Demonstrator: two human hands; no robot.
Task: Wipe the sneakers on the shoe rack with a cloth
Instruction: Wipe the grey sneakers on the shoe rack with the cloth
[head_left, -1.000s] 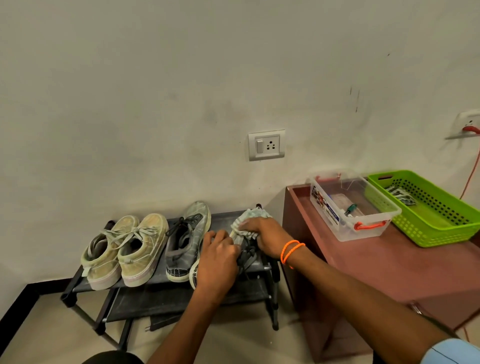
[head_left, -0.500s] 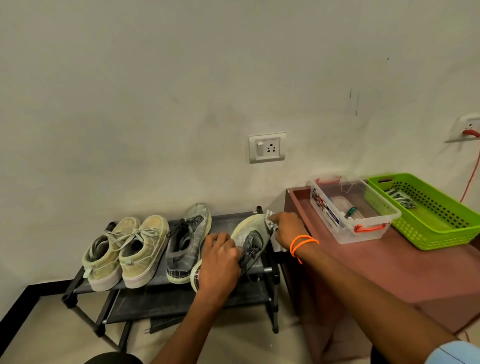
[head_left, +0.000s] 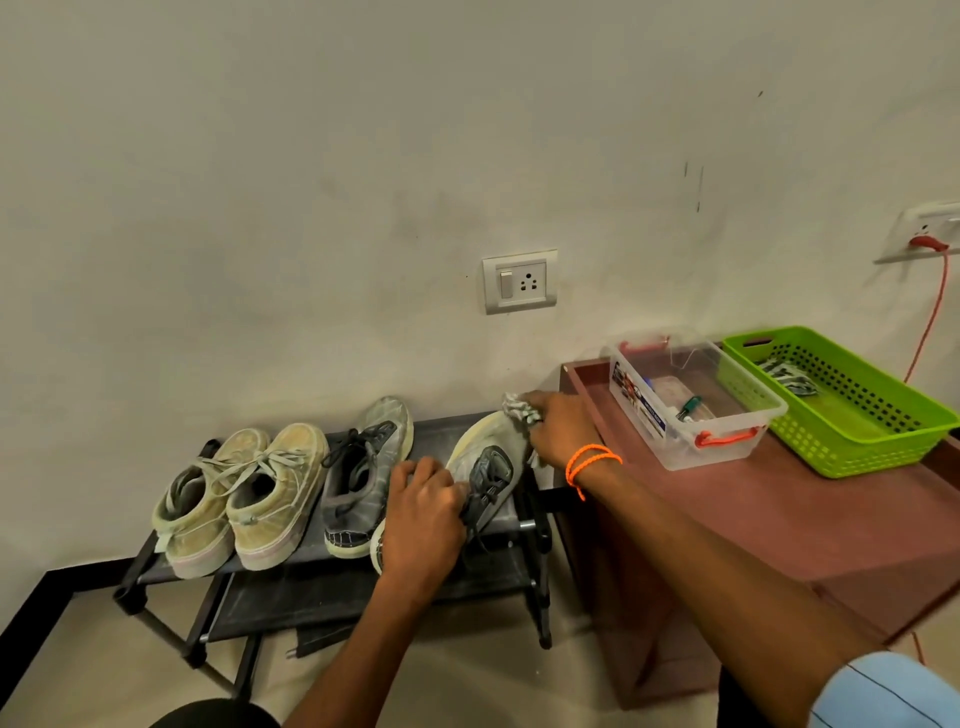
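Left hand (head_left: 422, 519) steadying grey sneaker (head_left: 488, 467) on rack (head_left: 322, 587), right hand (head_left: 561, 431) pressing cloth (head_left: 519, 408) to its toe

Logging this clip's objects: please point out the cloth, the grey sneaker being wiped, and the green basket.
cloth (head_left: 517, 407), head view, on the bunched fabric above the fingers.
grey sneaker being wiped (head_left: 485, 457), head view, on its pale toe area.
green basket (head_left: 852, 441), head view, on the perforated near wall.
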